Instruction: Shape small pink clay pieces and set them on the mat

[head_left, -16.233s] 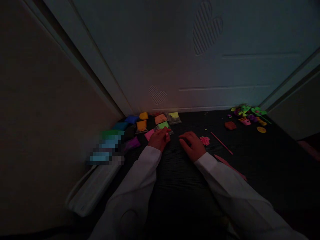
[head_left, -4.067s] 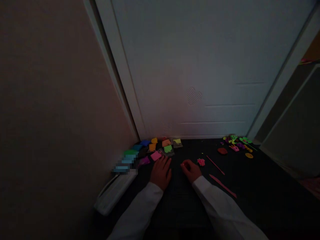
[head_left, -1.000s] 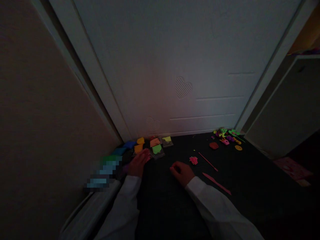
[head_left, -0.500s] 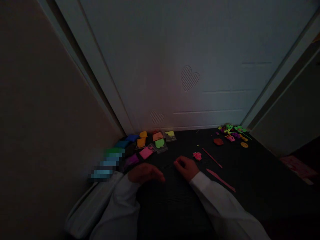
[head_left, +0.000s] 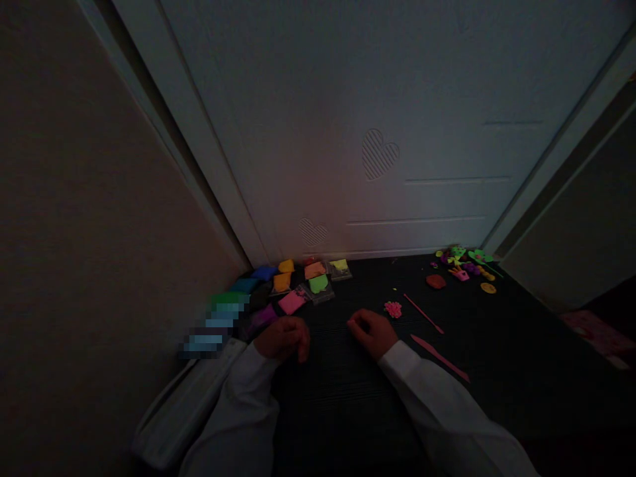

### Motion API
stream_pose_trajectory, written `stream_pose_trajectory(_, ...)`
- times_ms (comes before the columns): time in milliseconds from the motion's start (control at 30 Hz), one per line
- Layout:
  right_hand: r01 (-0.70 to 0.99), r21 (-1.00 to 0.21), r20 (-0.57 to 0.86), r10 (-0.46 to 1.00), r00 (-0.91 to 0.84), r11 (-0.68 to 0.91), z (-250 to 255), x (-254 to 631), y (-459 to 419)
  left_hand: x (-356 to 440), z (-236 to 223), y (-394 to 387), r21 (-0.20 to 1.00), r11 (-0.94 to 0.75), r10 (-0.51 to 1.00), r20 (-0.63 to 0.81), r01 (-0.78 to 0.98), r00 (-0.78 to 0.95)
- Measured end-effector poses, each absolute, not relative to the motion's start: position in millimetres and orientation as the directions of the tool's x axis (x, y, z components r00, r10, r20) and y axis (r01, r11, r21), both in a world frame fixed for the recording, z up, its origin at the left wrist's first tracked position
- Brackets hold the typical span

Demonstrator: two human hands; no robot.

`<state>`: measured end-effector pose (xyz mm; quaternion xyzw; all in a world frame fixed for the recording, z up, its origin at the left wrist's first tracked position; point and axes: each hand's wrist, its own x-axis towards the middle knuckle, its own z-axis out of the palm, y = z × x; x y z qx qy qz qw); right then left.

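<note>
My right hand (head_left: pixel 373 332) rests on the dark table with its fingers pinched together. A tiny pink piece of clay (head_left: pixel 350 322) shows at the fingertips. Just beyond that hand lies a pink cluster of small clay petals (head_left: pixel 393 309). My left hand (head_left: pixel 284 339) is held over the table, fingers curled inward; whether anything is inside them is hidden. Near it lie a purple clay packet (head_left: pixel 262 318) and a pink clay packet (head_left: pixel 293 301). To the right of my right hand are a thin pink stick tool (head_left: pixel 423 313) and a pink clay knife (head_left: pixel 440 357).
Several coloured clay packets, among them a green one (head_left: pixel 318 284) and a blue one (head_left: pixel 265 272), line the back left. A whitish case (head_left: pixel 191 404) lies by my left sleeve. Small clay figures (head_left: pixel 462 265) and a reddish-brown piece (head_left: pixel 436 281) sit back right, before a white door (head_left: pixel 308 132).
My left hand's fingers have curled in from a stretched pose, and the fingertips have drawn back to the left. My right hand stays pinched in about the same place.
</note>
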<state>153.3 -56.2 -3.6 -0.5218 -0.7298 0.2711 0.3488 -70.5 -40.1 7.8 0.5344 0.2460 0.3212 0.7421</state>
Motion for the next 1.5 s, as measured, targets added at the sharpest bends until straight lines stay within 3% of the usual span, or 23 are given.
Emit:
stream_pose_trajectory(333,0.521,-0.8,0.223,0.954,-0.202,0.297,-5.9,152.7,-56.5,-65.9,11.6,-36.1,0.88,0.238,0.832,0.033,-0.411,0.554)
stream_pose_trajectory(467,0.524,-0.802,0.216,0.956,-0.196,0.289,-4.0,153.3,-57.3,-66.8,13.2,-26.2,0.804,0.269,0.943,-0.109,-0.531,0.313)
stream_pose_trajectory(600,0.545,-0.782,0.225,0.953,-0.203,0.301,-2.4,154.0,-58.1,-66.8,8.2,-14.1,0.748,0.313,0.945,-0.305,-0.585,0.116)
stream_pose_trajectory(733,0.551,-0.773,0.23,0.948,-0.218,0.314,-1.0,154.0,-58.7,-61.0,2.2,-10.1,0.772,0.341,0.93,-0.361,-0.536,0.071)
stream_pose_trajectory(1133,0.573,-0.746,0.254,0.94,-0.226,0.339,-4.2,153.7,-58.1,-52.8,-4.8,-9.9,0.865,0.326,0.936,-0.352,-0.381,0.001)
stream_pose_trajectory(1367,0.55,-0.719,0.345,0.905,-0.249,0.425,-4.7,154.1,-57.1,-40.5,-10.5,-11.1,0.977,0.204,0.979,-0.203,-0.06,0.023)
stream_pose_trajectory(1500,0.532,-0.726,0.351,0.9,-0.258,0.436,-5.6,155.0,-56.9,-31.9,-10.4,-15.5,0.98,0.091,0.995,-0.096,0.179,0.021)
